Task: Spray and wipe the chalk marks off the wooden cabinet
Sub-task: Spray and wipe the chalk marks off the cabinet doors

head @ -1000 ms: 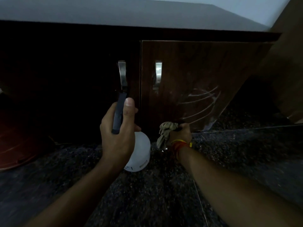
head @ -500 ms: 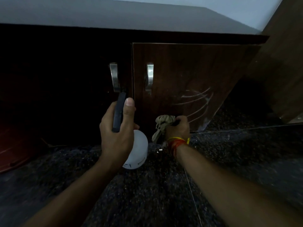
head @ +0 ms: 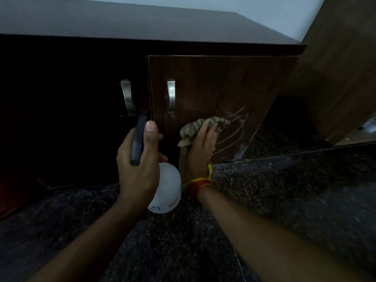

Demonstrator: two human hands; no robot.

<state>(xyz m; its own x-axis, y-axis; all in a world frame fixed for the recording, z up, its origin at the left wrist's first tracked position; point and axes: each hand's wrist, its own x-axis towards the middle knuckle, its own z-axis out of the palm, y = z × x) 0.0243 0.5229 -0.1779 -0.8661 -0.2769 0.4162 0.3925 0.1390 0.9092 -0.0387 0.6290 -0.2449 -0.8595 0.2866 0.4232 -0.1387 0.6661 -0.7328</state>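
Note:
The brown wooden cabinet door [head: 219, 82] stands low in front of me, with curved white chalk marks [head: 236, 129] on its lower right part. My right hand [head: 200, 151] grips a bunched beige cloth [head: 203, 129] and presses it against the door at the left edge of the marks. My left hand [head: 138, 161] holds a white spray bottle [head: 168, 190] by its dark trigger head [head: 139, 139], thumb on top, nozzle pointing toward the cabinet. The bottle hangs just above the floor.
Two metal handles [head: 171, 96] [head: 127, 96] flank the seam between the doors; the left door is very dark. A speckled dark stone floor [head: 284, 190] spreads below. A wooden panel [head: 341, 68] rises at the right. A reddish object [head: 12, 200] lies at far left.
My right hand rose from near the floor and brought the cloth up onto the door beside the chalk marks. The left hand with the bottle stayed about where it was.

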